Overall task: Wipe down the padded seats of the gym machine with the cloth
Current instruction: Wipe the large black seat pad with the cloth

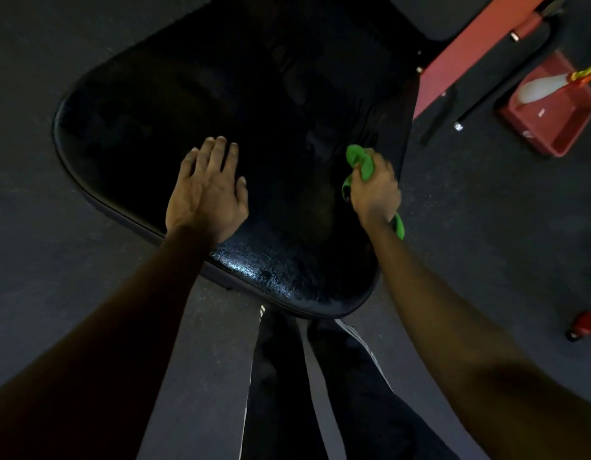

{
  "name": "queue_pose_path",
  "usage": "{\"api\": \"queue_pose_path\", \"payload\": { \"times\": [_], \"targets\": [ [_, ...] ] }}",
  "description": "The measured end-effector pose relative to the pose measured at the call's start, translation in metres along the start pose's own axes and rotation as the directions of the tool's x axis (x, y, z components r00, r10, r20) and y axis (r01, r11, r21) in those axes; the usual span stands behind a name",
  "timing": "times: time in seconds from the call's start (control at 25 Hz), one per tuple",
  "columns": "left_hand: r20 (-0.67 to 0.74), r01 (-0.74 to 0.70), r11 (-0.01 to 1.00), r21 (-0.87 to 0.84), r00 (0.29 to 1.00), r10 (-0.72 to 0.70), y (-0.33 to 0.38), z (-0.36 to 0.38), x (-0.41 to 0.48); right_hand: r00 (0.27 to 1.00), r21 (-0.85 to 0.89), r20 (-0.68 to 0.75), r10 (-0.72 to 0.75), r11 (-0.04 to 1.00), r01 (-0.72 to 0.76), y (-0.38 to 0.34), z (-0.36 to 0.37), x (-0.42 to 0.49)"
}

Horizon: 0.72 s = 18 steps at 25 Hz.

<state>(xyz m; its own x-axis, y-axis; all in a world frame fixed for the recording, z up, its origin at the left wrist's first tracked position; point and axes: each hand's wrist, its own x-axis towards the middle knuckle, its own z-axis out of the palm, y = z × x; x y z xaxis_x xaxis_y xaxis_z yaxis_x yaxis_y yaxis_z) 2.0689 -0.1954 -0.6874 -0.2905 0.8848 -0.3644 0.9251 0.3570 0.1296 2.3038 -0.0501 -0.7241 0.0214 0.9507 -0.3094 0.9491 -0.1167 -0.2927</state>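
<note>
Over a black padded seat [194,104], the left hand [206,190] lies flat, fingers straight, while the right hand [373,190] grips a bunched green cloth [360,161] near the pad's right edge. So small a wad may skip patches. Dim light hides streaks; the machine frame [470,54] is cut off.

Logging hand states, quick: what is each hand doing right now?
Left hand: open, flat on the black padded seat.
Right hand: gripping the bunched green cloth against the seat.
</note>
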Motion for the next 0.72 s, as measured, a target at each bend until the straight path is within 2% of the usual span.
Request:
{"api": "queue_pose_path", "payload": {
  "times": [0.08,0.12,0.2,0.28,0.32,0.36,0.44,0.56,0.64,0.72],
  "targets": [
    [0.009,-0.003,1.000,0.008,1.000,0.003,-0.001,0.001,0.000,1.000,0.001,-0.003,0.013,1.000,-0.013,-0.008,-0.002,-0.006],
    [0.010,-0.004,1.000,0.002,1.000,0.004,-0.001,0.000,0.000,1.000,0.013,0.012,-0.026,1.000,0.026,-0.012,-0.006,-0.030],
    [0.009,0.002,1.000,-0.001,1.000,-0.002,-0.001,0.001,-0.001,0.964,0.108,0.065,-0.256,0.963,0.248,-0.018,-0.014,-0.108],
    [0.013,0.006,1.000,0.003,1.000,-0.006,-0.002,0.002,-0.001,0.843,0.207,0.158,-0.514,0.852,0.480,-0.009,-0.025,-0.178],
    [0.015,0.003,1.000,0.004,1.000,-0.004,-0.002,0.002,0.000,0.802,0.242,0.176,-0.571,0.814,0.527,0.002,-0.026,-0.189],
    [0.021,0.004,1.000,0.009,1.000,-0.004,-0.002,0.001,0.000,0.794,0.256,0.177,-0.581,0.807,0.533,0.016,-0.028,-0.185],
    [0.034,0.022,1.000,-0.011,0.999,-0.022,0.001,-0.001,0.002,0.829,0.235,0.165,-0.535,0.837,0.494,0.040,-0.032,-0.160],
    [0.057,0.160,0.981,-0.106,0.986,-0.155,0.020,0.000,0.004,0.902,0.204,0.168,-0.398,0.909,0.363,0.050,-0.022,-0.097],
    [0.041,0.247,0.967,-0.066,0.969,-0.244,0.037,0.008,0.002,0.954,0.152,0.127,-0.271,0.956,0.251,0.032,-0.011,-0.049],
    [0.009,0.279,0.960,0.003,0.960,-0.279,0.046,0.014,0.002,0.975,0.125,0.093,-0.201,0.974,0.189,0.011,-0.005,-0.023]
  ]
}}
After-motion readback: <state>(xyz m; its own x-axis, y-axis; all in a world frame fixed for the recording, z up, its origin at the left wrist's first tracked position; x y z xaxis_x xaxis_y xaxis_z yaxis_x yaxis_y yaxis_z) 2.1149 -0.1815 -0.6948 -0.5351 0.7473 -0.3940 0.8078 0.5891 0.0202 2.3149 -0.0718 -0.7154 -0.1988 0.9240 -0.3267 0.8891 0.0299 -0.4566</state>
